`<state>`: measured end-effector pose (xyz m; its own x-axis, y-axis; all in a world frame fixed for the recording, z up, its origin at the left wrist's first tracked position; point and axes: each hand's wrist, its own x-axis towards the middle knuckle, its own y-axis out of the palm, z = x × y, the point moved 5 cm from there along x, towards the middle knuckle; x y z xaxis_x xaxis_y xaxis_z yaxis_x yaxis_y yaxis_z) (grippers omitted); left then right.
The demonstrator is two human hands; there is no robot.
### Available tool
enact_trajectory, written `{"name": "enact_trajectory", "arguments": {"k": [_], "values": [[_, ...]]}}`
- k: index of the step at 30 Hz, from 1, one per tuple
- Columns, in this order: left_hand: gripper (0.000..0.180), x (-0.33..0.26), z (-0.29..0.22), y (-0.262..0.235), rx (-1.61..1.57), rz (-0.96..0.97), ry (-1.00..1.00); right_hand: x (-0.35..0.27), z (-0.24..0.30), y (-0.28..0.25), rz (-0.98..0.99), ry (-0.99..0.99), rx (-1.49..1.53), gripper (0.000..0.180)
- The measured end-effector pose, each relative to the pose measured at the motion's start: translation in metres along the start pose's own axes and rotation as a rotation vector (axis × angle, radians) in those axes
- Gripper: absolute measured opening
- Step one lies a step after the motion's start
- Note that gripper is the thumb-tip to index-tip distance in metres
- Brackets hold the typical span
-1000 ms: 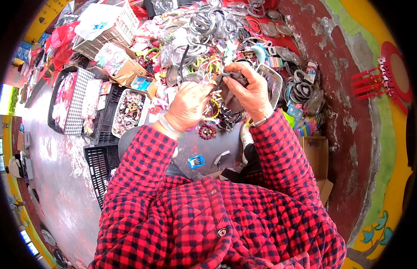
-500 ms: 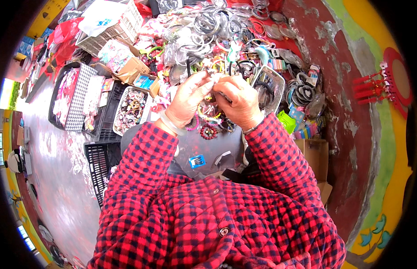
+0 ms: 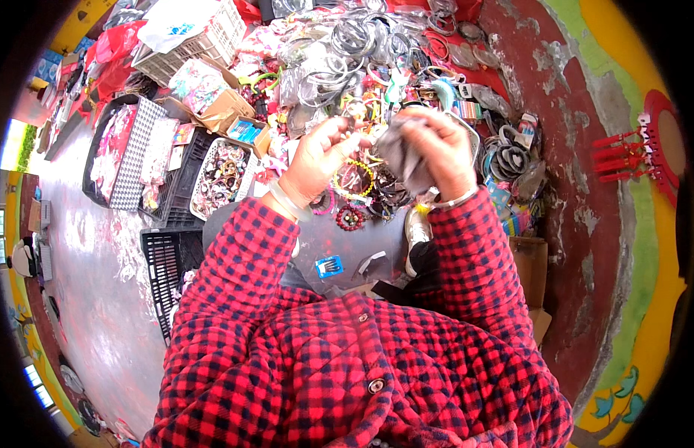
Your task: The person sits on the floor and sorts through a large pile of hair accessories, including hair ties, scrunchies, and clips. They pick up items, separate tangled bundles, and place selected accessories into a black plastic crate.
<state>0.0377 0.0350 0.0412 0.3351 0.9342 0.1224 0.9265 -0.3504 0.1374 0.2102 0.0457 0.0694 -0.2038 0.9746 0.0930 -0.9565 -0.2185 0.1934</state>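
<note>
My left hand (image 3: 308,168) is raised over the pile with thumb and fingers drawn together; whatever is between them is too small to make out. To its right, my right hand (image 3: 445,153) grips a soft, dark grey thing (image 3: 401,155), smeared by motion, that hangs below the fingers. Its kind does not show. Beneath and between the hands lie a yellow beaded loop (image 3: 354,196) and a dark red beaded bracelet (image 3: 351,218). A small blue card (image 3: 329,266) rests on the grey surface nearer to me.
Bagged dark hoops (image 3: 352,37) heap up at the far side. On the left stand a white basket (image 3: 251,178) of small hair ties, a black crate (image 3: 159,280), and a cardboard box (image 3: 220,112). A reddish wall (image 3: 578,216) runs along the right.
My hands have moved apart, the right one shifting to the right. A dark grey thing now shows in my right hand. The left has stayed nearly in place.
</note>
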Motion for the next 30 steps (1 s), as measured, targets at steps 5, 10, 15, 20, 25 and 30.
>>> {"name": "enact_trajectory", "arguments": {"k": [5,10,15,20,25,30], "values": [[0.027,-0.008,0.01,0.001,0.182,-0.009,0.067,0.006,0.011,-0.028,-0.142,-0.139,-0.018,0.023],[0.027,-0.009,0.009,0.004,0.429,-0.03,0.228,-0.003,0.041,-0.008,-0.138,-0.625,-0.711,0.029],[0.028,-0.012,-0.003,0.011,0.541,0.016,0.274,-0.007,0.03,0.019,0.08,-0.767,-0.936,0.029],[0.03,-0.015,0.003,0.012,0.41,0.197,0.113,0.0,0.028,0.002,-0.039,-0.741,-0.94,0.028],[0.025,-0.015,0.004,0.012,0.168,0.09,0.126,-0.009,0.027,0.014,0.02,-0.645,-0.826,0.031],[0.025,-0.014,-0.007,0.016,0.214,0.218,0.068,-0.001,0.028,0.001,-0.091,-0.678,-0.86,0.03]]}}
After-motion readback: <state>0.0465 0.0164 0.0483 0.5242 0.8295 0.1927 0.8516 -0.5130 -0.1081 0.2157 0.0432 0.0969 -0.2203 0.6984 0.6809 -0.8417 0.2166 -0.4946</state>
